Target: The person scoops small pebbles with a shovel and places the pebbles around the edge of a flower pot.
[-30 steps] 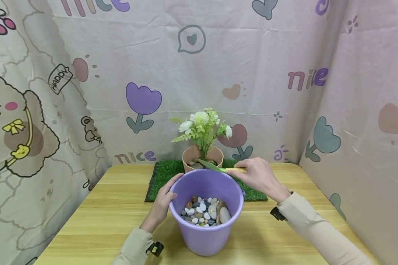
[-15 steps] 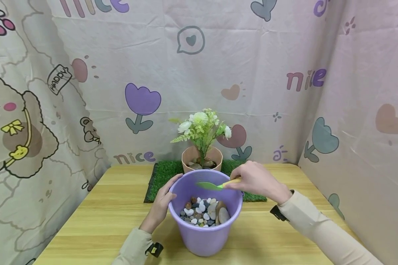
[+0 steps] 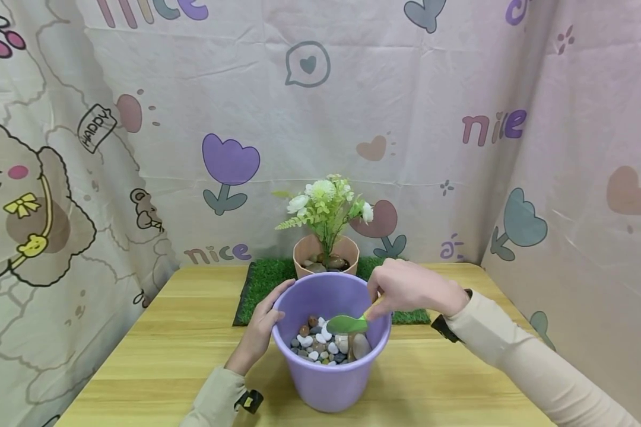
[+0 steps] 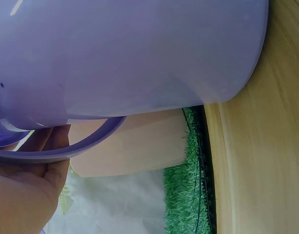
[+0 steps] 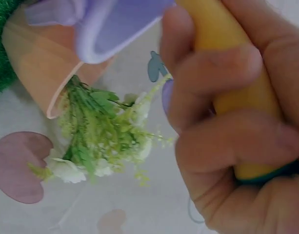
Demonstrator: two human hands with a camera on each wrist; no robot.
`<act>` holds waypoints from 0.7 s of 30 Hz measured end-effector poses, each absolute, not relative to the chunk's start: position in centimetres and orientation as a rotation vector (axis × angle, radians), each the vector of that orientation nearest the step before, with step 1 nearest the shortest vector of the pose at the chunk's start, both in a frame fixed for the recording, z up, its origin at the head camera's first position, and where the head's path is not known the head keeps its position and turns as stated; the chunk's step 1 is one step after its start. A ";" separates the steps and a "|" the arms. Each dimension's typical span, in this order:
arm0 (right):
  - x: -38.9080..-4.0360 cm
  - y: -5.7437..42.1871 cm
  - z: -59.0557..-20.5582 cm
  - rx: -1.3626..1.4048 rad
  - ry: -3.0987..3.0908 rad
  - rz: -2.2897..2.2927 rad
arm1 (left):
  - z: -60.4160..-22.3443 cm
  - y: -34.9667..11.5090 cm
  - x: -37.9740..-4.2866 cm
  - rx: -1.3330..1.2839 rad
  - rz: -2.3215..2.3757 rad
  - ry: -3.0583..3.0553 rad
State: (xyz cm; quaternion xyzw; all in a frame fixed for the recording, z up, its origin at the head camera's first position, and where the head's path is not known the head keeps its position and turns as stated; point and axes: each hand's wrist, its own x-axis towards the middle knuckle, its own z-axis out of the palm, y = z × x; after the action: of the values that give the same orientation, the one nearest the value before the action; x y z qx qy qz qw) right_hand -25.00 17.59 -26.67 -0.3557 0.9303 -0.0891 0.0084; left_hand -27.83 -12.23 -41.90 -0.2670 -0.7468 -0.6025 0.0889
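A purple bucket (image 3: 328, 385) stands on the table with pebbles (image 3: 314, 350) of several colours and sizes inside. My left hand (image 3: 259, 326) holds its left side at the rim; in the left wrist view the bucket's curved purple handle (image 4: 90, 141) crosses the fingers. With my right hand (image 3: 408, 289) I grip a small garden trowel, its green blade (image 3: 347, 324) inside the bucket just over the pebbles. Seen from the right wrist, my fingers wrap round the trowel's yellow handle (image 5: 256, 102). Whether the blade touches the stones, I cannot tell.
Behind the bucket, a peach flowerpot (image 3: 301, 264) holds stones and a plant with white flowers (image 3: 323, 196). It stands on a green turf mat (image 3: 262, 287). Under everything is a wooden table (image 3: 155, 350). A printed cloth (image 3: 310, 130) hangs at the back and sides.
My right hand has brought the trowel from above the bucket's far rim, by the flowerpot, down into the bucket, tilting the blade downward. My left hand stays on the bucket.
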 end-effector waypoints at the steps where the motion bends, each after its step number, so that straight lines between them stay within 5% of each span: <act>1: -24.9 17.5 -26.5 -1.105 2.884 -0.273 | -41.9 -12.2 -27.8 -0.795 -1.793 -2.223; 21: -22.8 13.7 -25.8 -1.040 2.862 0.032 | -42.0 -12.3 -27.9 -0.783 -1.804 -2.231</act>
State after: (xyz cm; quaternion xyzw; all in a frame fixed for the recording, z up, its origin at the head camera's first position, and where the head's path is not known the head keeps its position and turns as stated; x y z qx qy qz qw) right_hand -22.77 13.71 -25.84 -0.3413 0.9387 0.0104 0.0483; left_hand -27.89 -12.29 -42.01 -0.2624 -0.7475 -0.6045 0.0835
